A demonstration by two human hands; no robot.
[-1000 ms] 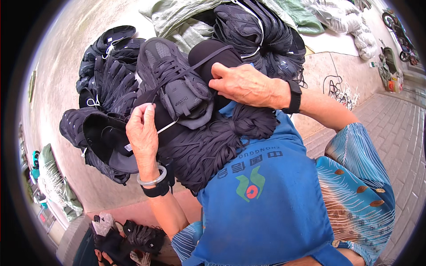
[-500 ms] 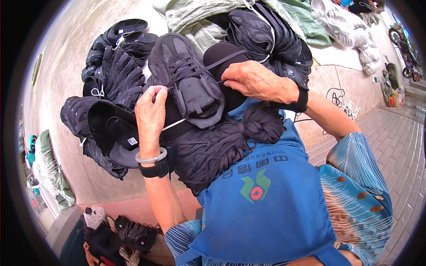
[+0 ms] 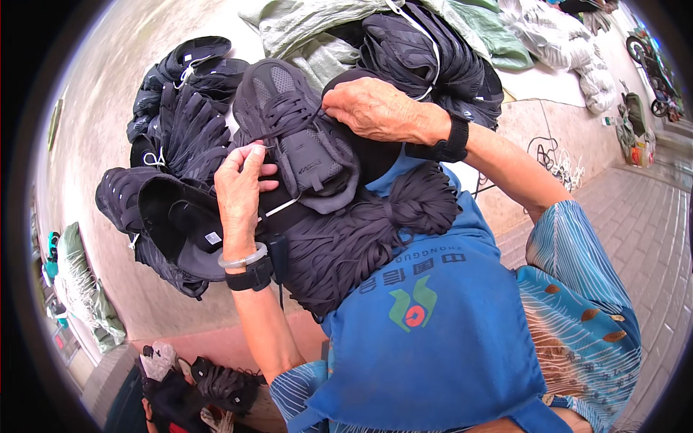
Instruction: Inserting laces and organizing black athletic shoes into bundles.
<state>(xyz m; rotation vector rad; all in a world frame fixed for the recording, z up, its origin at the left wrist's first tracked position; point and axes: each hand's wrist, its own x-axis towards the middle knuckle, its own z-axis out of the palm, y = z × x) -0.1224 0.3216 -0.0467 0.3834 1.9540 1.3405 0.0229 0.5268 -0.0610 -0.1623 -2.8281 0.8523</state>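
A black sneaker upper (image 3: 312,160) lies over my lap, its toe pointing away from me, with a black shoelace (image 3: 285,112) threaded across its front. My left hand (image 3: 242,184) is at the upper's left edge, thumb and forefinger pinched on a lace end and the other fingers loosely curled. On the right side, my right hand (image 3: 372,112) is closed by the lace rows, fingertips together on the lace, which they mostly hide. Below the upper, a thick bundle of black shoelaces (image 3: 382,224) rests on my blue apron (image 3: 433,346).
Tied stacks of black uppers (image 3: 191,119) stand at the left, another bundle (image 3: 426,54) at the back right. Pale green sacks (image 3: 303,29) and clear plastic bags (image 3: 556,36) lie beyond. Loose cords (image 3: 556,162) hang at the right. At the lower left, another person's hand is near dark uppers (image 3: 224,382).
My right hand has moved left, close against the lace rows, and the lace stretched across the right side is drawn in. My left hand has shifted slightly, its lower fingers now showing more.
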